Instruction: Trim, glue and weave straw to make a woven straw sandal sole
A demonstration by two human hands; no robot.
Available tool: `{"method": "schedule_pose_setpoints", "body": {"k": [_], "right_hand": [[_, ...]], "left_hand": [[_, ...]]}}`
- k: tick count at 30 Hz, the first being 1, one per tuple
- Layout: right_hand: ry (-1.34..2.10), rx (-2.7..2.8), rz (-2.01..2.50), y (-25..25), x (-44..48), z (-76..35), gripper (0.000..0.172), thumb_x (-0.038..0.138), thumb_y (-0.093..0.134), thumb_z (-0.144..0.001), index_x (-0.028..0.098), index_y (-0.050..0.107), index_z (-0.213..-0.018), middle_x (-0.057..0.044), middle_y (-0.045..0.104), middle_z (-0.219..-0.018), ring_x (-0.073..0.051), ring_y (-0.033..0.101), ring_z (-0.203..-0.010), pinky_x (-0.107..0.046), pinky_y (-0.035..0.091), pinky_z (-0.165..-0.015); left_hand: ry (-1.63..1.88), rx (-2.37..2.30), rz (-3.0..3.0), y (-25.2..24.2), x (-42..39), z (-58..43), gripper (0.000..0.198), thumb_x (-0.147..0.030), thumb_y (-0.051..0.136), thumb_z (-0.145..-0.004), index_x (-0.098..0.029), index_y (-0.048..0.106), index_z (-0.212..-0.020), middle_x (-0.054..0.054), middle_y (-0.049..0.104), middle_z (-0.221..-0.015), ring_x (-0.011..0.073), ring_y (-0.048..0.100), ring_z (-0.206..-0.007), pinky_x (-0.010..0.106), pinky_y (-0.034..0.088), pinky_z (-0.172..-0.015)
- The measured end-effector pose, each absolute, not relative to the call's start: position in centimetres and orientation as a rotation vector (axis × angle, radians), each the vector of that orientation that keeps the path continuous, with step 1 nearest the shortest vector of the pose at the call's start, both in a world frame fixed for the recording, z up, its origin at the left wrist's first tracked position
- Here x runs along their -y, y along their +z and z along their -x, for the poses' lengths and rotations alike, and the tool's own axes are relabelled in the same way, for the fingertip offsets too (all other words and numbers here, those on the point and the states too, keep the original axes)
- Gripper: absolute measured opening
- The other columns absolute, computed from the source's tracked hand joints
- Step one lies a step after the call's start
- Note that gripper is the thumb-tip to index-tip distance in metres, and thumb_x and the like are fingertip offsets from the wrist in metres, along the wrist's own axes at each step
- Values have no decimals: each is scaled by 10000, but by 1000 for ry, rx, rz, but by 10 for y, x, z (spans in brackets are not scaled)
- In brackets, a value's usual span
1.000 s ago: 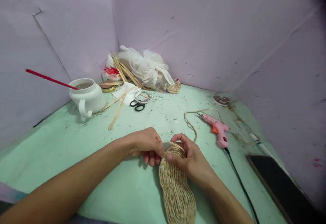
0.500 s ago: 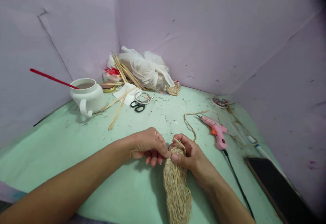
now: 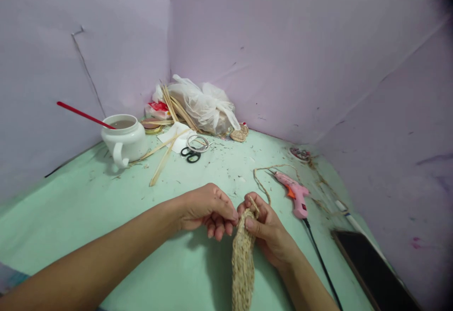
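Note:
A long flat piece of coiled straw braid [image 3: 243, 259] hangs from my right hand [image 3: 264, 223], whose thumb and fingers grip its upper end. A loose length of cord [image 3: 261, 186] runs from that end, behind the fingers, toward the glue gun. My left hand [image 3: 214, 212] is closed, its thumb and forefinger pinched at the left edge of the piece's top. What lies between those fingertips, if anything, is too small to make out. The lower end of the straw piece runs out of view.
Right of my hands lies a pink glue gun [image 3: 295, 193] with a black cable, beside a dark phone [image 3: 371, 268]. At the left stands a white mug [image 3: 125, 143] holding a red stick. Black scissors [image 3: 191, 155], straw strips [image 3: 163, 165] and a plastic bag [image 3: 208, 108] sit farther back.
The straw piece has turned so that it shows narrower, more edge-on. Both hands stay at its top. The camera view has shifted slightly.

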State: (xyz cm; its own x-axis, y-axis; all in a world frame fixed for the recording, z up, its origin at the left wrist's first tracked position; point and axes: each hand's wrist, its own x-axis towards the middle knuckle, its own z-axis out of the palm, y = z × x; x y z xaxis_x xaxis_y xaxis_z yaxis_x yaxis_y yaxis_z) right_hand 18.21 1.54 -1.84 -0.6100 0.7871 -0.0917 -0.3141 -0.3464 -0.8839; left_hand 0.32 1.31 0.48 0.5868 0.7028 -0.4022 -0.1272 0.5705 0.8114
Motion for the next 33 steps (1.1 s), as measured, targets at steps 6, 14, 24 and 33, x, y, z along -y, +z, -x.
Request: {"method": "schedule_pose_setpoints", "body": {"k": [6,14,24,33], "right_hand": [[2005,1155,646,-20,-15,-181,370,239,762,-626,208,436,-799,33,587,-715,-106,582,-587,-208,432,-519],[1917,1128,823,-18,-16,-184,421,221,784,-594,219,429,-821,41,601,-694,-110,571,-566,-231,436,-536],[1938,1148,802,-14,-16,-187,434,232,791,-573,227,426,-808,36,616,-708,-123,578,-559,-238,429,-521],[1880,1164,961,-12,-16,-181,455,233,804,-546,219,417,-784,37,647,-670,-135,599,-555,-247,432,-539]], "left_hand": [[557,-800,-821,6,-12,-5,107,-189,642,-533,-89,634,-571,27,625,-466,94,534,-308,126,395,-255],[541,-910,-900,4,-15,-2,144,-225,680,-542,-93,623,-551,10,596,-453,82,521,-311,123,368,-261],[498,-889,-998,8,-11,-2,105,-178,684,-533,-131,633,-612,-42,591,-459,71,532,-349,124,385,-298],[436,-1050,-1061,5,-14,-2,78,-190,623,-543,-121,619,-580,-23,585,-472,59,502,-331,123,339,-282]]}}
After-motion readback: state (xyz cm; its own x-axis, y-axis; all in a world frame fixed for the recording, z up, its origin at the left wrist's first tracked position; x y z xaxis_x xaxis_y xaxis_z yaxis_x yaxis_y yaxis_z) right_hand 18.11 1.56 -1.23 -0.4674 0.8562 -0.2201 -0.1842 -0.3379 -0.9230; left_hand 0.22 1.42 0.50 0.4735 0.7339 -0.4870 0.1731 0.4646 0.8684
